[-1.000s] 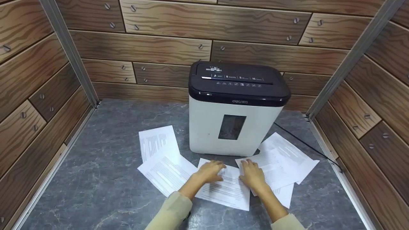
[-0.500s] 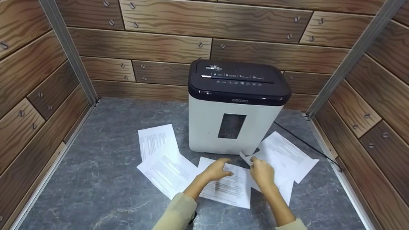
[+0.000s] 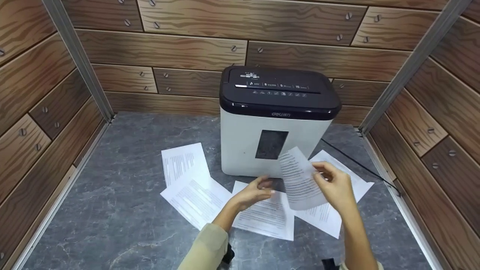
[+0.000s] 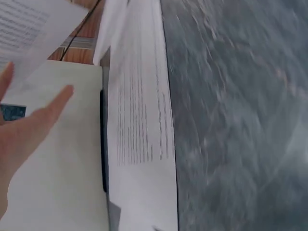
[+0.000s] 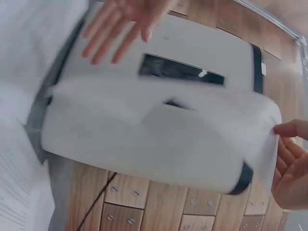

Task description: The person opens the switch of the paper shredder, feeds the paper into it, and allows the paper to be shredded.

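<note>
My right hand (image 3: 336,186) pinches a printed sheet of paper (image 3: 300,182) by its edge, raised in front of the shredder (image 3: 243,146). In the right wrist view the thumb and fingers of the right hand (image 5: 291,161) grip one end of that sheet (image 5: 221,115), which bows across the shredder's white body. My left hand (image 3: 254,195) hovers with relaxed fingers over another printed sheet (image 3: 266,221), holding nothing. The left wrist view catches the left hand (image 4: 29,130) with fingers spread, close to the raised sheet (image 4: 33,33).
Two overlapping sheets (image 3: 197,195) lie left of the shredder. More sheets (image 3: 322,221) lie to the right, partly behind the right hand. A black cord (image 3: 360,167) runs from the shredder to the right wall. Wood-patterned panels (image 3: 172,45) enclose the grey marbled tabletop (image 3: 123,210).
My right hand has picked up a sheet from the right-hand pile and lifted it up and to the right. The left hand has come off the middle sheet, staying close above it.
</note>
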The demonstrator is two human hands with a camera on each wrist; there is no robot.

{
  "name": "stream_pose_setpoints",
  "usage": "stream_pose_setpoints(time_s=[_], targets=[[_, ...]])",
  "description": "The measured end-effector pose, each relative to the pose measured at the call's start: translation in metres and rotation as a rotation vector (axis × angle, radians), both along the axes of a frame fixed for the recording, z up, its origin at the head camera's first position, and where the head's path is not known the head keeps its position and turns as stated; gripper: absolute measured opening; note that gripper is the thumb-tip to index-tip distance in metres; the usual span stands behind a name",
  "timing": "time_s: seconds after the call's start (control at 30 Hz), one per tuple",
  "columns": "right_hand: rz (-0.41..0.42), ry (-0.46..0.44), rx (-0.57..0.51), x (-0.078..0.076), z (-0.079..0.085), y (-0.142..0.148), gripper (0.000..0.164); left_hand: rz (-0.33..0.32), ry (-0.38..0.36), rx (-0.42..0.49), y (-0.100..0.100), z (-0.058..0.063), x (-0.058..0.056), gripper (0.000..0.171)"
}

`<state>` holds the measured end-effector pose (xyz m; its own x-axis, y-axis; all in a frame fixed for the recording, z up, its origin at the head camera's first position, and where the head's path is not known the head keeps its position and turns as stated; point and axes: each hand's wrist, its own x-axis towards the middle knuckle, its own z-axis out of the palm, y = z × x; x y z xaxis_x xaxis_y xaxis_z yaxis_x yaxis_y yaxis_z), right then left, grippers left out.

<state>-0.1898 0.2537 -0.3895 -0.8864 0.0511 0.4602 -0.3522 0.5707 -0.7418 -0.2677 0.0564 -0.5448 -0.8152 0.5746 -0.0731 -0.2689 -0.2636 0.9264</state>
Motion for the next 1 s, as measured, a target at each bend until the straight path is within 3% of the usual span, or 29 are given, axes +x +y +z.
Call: stream_pose_setpoints(time_s=[0.07, 0.17, 0.27, 0.33, 0.5, 0.67, 0.83, 1.0], targets=[[0.028, -0.033, -0.128, 0.001, 0.004, 0.002, 0.016, -0.023, -0.052, 0.121, -0.001, 0.001, 0.000, 0.065], [0.013, -0.061, -0.260, 0.000, 0.006, 0.007, 0.016, -0.010, -0.016, 0.193, -0.002, 0.004, 0.000, 0.054], [-0.043, -0.035, -0.319, -0.004, 0.003, 0.011, 0.018, 0.080, 0.091, 0.158, -0.004, 0.008, -0.001, 0.038], [-0.080, -0.010, -0.338, -0.007, 0.000, 0.015, 0.019, 0.156, 0.147, 0.097, -0.009, 0.020, 0.003, 0.027], [-0.174, 0.058, -0.331, -0.013, -0.006, 0.024, 0.018, 0.331, 0.241, -0.043, -0.027, 0.056, 0.015, 0.017], [-0.251, 0.111, -0.244, -0.020, -0.013, 0.031, 0.014, 0.482, 0.322, -0.151, -0.042, 0.077, 0.019, 0.021], [-0.287, 0.131, -0.117, -0.024, -0.016, 0.033, 0.010, 0.570, 0.407, -0.224, -0.050, 0.096, 0.025, 0.018], [-0.252, 0.132, -0.130, -0.028, -0.017, 0.033, 0.009, 0.604, 0.457, -0.241, -0.056, 0.108, 0.029, 0.017]])
